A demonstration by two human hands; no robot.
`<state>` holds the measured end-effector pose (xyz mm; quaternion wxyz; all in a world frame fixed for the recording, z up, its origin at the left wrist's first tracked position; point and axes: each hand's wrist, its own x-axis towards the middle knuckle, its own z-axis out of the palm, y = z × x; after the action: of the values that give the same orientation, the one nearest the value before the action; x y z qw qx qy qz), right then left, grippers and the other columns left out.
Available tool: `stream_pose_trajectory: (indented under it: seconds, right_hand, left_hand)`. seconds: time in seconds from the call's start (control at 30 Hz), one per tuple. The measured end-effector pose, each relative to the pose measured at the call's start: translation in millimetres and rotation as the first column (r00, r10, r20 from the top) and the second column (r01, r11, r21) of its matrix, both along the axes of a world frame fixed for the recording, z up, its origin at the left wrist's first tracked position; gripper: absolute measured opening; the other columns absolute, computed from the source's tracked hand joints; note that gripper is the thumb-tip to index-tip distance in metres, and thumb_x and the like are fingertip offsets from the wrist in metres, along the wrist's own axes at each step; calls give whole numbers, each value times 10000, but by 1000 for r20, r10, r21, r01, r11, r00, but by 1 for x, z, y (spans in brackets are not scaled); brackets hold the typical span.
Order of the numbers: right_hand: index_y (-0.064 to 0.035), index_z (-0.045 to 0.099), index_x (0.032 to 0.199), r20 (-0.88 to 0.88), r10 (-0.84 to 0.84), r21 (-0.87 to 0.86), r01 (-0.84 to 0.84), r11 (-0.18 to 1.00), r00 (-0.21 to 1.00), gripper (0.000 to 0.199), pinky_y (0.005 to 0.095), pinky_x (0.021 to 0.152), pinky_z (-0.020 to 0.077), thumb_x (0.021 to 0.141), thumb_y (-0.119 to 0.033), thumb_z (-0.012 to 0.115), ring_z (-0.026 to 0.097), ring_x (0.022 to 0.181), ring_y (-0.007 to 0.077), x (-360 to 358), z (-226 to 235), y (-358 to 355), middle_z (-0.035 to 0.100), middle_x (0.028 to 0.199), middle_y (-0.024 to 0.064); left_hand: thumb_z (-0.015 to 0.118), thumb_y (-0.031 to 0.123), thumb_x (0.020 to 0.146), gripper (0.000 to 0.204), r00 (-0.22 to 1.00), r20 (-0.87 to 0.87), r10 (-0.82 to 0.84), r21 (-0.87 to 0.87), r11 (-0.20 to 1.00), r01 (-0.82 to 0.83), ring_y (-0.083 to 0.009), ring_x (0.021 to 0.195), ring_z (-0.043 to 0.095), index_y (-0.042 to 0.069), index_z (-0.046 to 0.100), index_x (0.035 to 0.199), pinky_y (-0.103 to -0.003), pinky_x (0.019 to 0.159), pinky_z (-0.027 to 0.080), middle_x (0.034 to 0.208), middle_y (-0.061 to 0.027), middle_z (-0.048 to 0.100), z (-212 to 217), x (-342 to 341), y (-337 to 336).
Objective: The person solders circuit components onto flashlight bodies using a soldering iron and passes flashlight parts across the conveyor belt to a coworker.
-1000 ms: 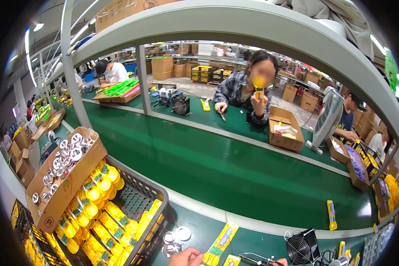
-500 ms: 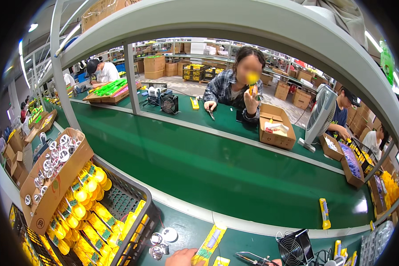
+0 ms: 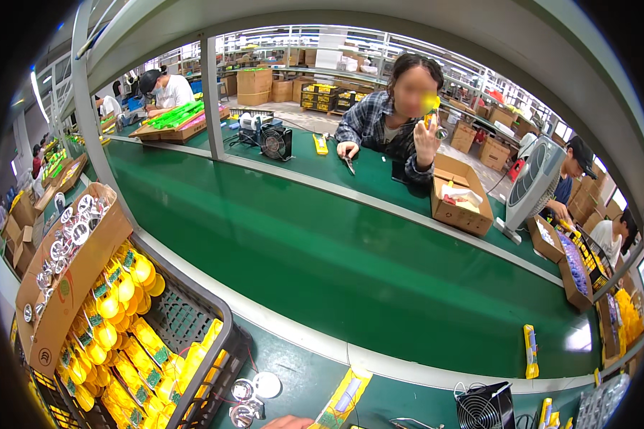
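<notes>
At the bottom edge only the upper part of my left hand (image 3: 288, 423) shows, its fingers closed at the lower end of a yellow plastic housing (image 3: 358, 375). A pale purple-grey cylinder (image 3: 348, 395) lies in this housing, with a green circuit board near my fingers. To its right, the thin metal end of what looks like a soldering iron (image 3: 411, 422) shows at the lower edge. My right hand is out of view. Left of the housing sit a white disc (image 3: 267, 385) and round reflector lamp parts (image 3: 243, 409) with thin red wires.
A black crate (image 3: 225, 336) of yellow housings stands left, with a cardboard box (image 3: 64, 307) of reflectors on it. A small black fan (image 3: 485, 409) is at right. Beyond runs a green conveyor belt (image 3: 322, 286) carrying a yellow housing (image 3: 530, 352). A co-worker (image 3: 386, 121) sits opposite.
The view has tilted and shifted, so the bench sits lower in the picture. My right hand has dropped out of view, and less of my left hand shows. The co-worker still holds up a yellow piece.
</notes>
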<state>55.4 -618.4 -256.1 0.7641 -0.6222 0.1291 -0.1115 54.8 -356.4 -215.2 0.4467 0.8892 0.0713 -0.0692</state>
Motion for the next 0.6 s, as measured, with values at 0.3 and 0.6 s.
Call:
stream_pose_trajectory:
  seconds: [0.3,0.6]
  right_hand:
    - [8,524,867,98,11,-425,32,905,995,133,306,652,409,778,-5,427,523,720,242,6,10,5,539,794,134]
    - [3,516,893,152,70,-652,47,757,986,132,294,663,409,789,-11,437,532,740,234,8,13,7,544,828,135]
  left_hand:
    - [637,176,707,312,1000,13,-3,-38,999,3,-295,748,573,9,563,960,-338,653,454,854,-142,566,-2,0,1]
    - [658,210,696,332,999,33,10,-11,1000,-10,-288,740,570,17,567,950,-336,649,452,839,-134,564,1,0,-2]
